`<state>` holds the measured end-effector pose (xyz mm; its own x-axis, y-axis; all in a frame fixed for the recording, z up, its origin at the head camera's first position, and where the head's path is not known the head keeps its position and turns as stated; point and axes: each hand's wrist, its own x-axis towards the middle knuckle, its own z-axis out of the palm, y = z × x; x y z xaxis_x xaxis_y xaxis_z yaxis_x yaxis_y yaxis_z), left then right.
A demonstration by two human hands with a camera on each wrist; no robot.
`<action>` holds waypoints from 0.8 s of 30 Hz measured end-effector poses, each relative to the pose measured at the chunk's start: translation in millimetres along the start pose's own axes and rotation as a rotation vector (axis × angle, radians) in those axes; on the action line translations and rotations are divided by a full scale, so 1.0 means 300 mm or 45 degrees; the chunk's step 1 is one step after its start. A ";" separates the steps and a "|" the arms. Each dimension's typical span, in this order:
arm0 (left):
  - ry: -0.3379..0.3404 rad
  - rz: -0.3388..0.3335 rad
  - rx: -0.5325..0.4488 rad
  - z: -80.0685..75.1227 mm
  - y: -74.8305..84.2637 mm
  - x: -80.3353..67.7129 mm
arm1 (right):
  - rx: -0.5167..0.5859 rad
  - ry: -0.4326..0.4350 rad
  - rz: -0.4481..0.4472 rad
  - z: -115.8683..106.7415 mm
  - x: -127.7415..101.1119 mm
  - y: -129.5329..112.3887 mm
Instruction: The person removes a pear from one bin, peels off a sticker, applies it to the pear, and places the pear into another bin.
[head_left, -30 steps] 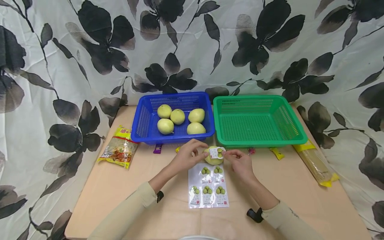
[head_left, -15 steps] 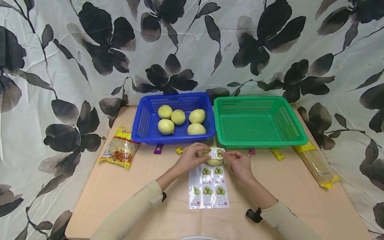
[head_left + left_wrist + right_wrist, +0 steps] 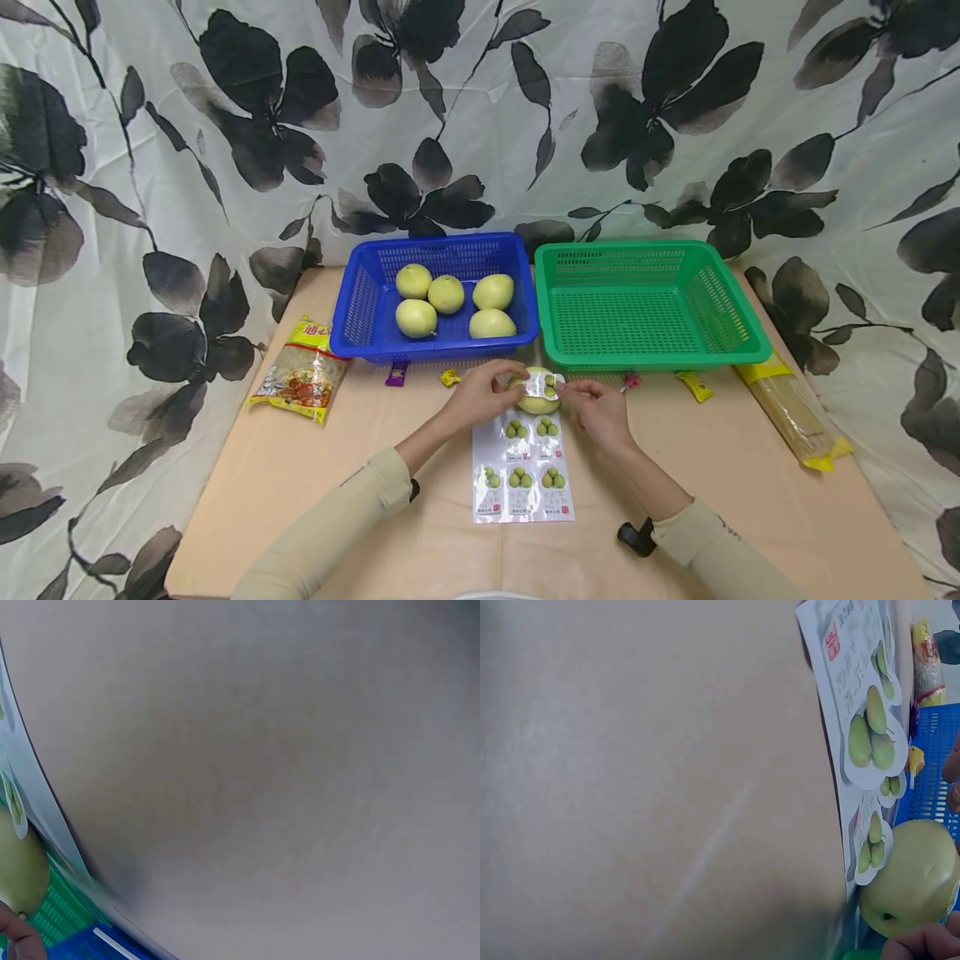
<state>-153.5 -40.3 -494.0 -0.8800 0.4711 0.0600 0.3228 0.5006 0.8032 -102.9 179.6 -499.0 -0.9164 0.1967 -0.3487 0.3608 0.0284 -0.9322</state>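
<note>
A yellow-green pear [image 3: 538, 405] sits at the top of a sheet of fruit stickers [image 3: 522, 492], just in front of the baskets. Across its upper side lies a white sticker [image 3: 537, 384] printed with green fruit. My left hand [image 3: 486, 392] holds the pear's left side, its fingertips by the sticker's left end. At the other end, my right hand [image 3: 600, 410] pinches the sticker's right edge. The right wrist view shows the pear [image 3: 911, 870] beside the sheet, with only parts of both hands. Little but table and the pear [image 3: 21, 862] appears in the left wrist view.
A blue basket [image 3: 351, 333] with several pears stands behind the left hand. The green basket [image 3: 652, 360] is to its right. A yellow food packet [image 3: 303, 371] lies at left, a bag of noodles [image 3: 791, 417] at right. Small wrapped candies [image 3: 693, 386] lie before the baskets.
The left hand has shifted slightly right and its fingers lie closer to the sticker's left end. The right hand stays at the sticker's right edge.
</note>
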 end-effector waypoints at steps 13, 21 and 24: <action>-0.009 0.030 0.007 0.003 -0.008 0.007 | -0.011 -0.004 -0.001 0.006 0.013 0.031; -0.020 0.001 0.000 0.005 -0.013 0.010 | -0.020 -0.030 0.032 0.003 0.022 0.033; -0.023 -0.007 0.002 0.007 -0.012 0.013 | -0.013 -0.025 0.048 0.002 0.027 0.034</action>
<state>-157.5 -38.7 -498.1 -0.8753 0.4815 0.0445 0.3185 0.5048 0.8024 -106.8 180.9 -511.3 -0.9053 0.1784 -0.3856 0.3969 0.0313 -0.9173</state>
